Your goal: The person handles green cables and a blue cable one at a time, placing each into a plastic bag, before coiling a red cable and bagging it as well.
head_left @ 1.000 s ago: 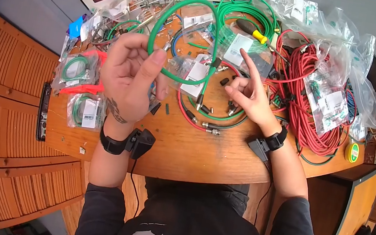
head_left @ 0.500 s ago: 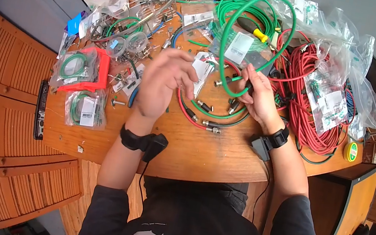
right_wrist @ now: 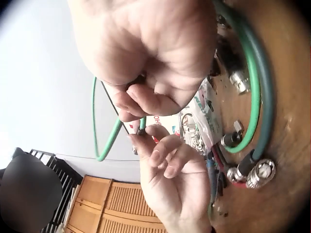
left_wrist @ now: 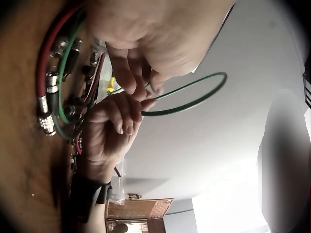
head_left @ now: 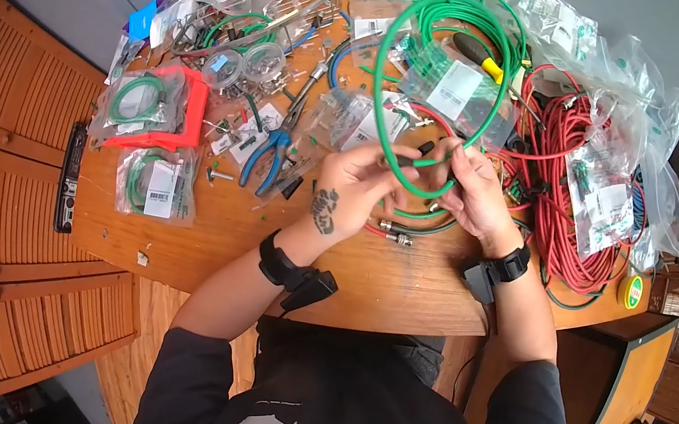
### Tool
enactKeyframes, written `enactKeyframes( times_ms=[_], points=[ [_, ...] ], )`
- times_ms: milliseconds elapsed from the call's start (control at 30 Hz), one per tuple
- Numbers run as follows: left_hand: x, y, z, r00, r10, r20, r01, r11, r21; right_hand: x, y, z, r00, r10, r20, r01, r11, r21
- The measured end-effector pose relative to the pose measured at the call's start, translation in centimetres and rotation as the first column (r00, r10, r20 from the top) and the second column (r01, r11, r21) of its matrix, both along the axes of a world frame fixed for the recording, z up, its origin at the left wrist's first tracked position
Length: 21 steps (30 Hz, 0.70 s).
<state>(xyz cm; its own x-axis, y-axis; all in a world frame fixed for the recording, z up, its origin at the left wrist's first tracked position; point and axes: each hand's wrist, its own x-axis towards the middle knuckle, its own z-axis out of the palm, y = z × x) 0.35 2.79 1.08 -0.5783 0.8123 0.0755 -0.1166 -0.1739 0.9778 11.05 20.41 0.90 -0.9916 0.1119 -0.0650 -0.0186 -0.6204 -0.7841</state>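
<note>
A looped green cable (head_left: 382, 83) is held up over the table by both hands. The right hand (head_left: 480, 199) grips it near its lower right, fingers curled; in the right wrist view the right hand (right_wrist: 150, 58) has a dark part in its curled fingers. At the loop's lower left, the left hand (head_left: 353, 189) pinches a cable end between thumb and fingers. The left hand (right_wrist: 177, 179) shows a small dark piece at its fingertips. In the left wrist view the loop (left_wrist: 194, 103) rises beyond the fingers.
Blue-handled pliers (head_left: 264, 164) lie left of the hands, with a red tray (head_left: 191, 115) and bagged cables farther left. Behind are a coiled green cable (head_left: 453, 5) and a yellow-black screwdriver (head_left: 480, 58). A red cable pile (head_left: 572, 208) lies right, beside plastic bags (head_left: 645, 130).
The green loop went from the left hand to the right hand. The left hand then moved right and now pinches at the cable; the pliers have come into view.
</note>
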Motion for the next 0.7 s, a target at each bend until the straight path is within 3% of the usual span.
enactKeyframes(
  times_ms=[33,100,133,167,200,233,267,333,367,433,500,633,700],
  points=[
    [-0.6,0.0,-0.2,0.992,0.079,-0.103,-0.073,0.996,0.059,-0.1,0.0,0.5,0.996,-0.089,0.017,0.087,0.988,0.128],
    [-2.1,0.2,-0.2,0.985,0.14,-0.101,-0.126,0.982,0.14,-0.2,0.8,0.7,0.967,-0.25,0.044,0.214,0.897,0.387],
    [-2.7,0.2,-0.2,0.975,0.199,-0.095,-0.175,0.96,0.219,-0.2,1.0,0.8,0.967,-0.25,0.046,0.213,0.897,0.387],
    [-3.1,0.2,-0.3,0.984,0.179,0.011,-0.176,0.953,0.247,-0.1,1.1,0.9,0.948,-0.318,0.0,0.273,0.814,0.513],
    [-3.4,-0.1,-0.1,0.983,0.181,0.015,-0.179,0.952,0.247,-0.1,1.3,1.0,0.925,-0.375,-0.056,0.325,0.71,0.625],
    [-3.8,-0.4,0.4,0.982,0.106,0.154,-0.145,0.951,0.274,-0.3,1.7,0.6,0.907,-0.403,-0.12,0.375,0.648,0.663],
    [-4.0,-0.6,0.8,0.958,0.024,0.287,-0.115,0.945,0.306,-0.5,2.0,0.4,0.908,-0.401,-0.119,0.373,0.648,0.664],
    [-4.3,-0.6,0.9,0.954,0.091,0.284,-0.172,0.946,0.273,-0.8,2.1,0.7,0.856,-0.479,-0.194,0.486,0.619,0.617],
    [-4.7,-1.0,0.9,0.959,0.125,0.254,-0.185,0.956,0.227,-0.9,1.6,1.0,0.825,-0.53,-0.197,0.545,0.65,0.53],
    [-4.8,-0.8,0.9,0.949,0.274,0.159,-0.294,0.948,0.122,-0.3,3.2,0.5,0.815,-0.545,-0.195,0.542,0.601,0.588],
    [-5.3,-1.1,0.3,0.954,0.287,0.09,-0.297,0.948,0.117,0.0,4.2,0.3,0.772,-0.598,-0.214,0.578,0.522,0.627],
    [-4.7,-1.0,0.7,0.956,0.292,-0.027,-0.29,0.956,0.053,-0.4,4.0,0.6,0.741,-0.621,-0.255,0.626,0.502,0.597],
    [-4.4,-1.1,0.8,0.971,0.237,-0.032,-0.238,0.971,-0.023,0.0,3.2,1.3,0.784,-0.584,-0.21,0.56,0.519,0.645]
  ],
)
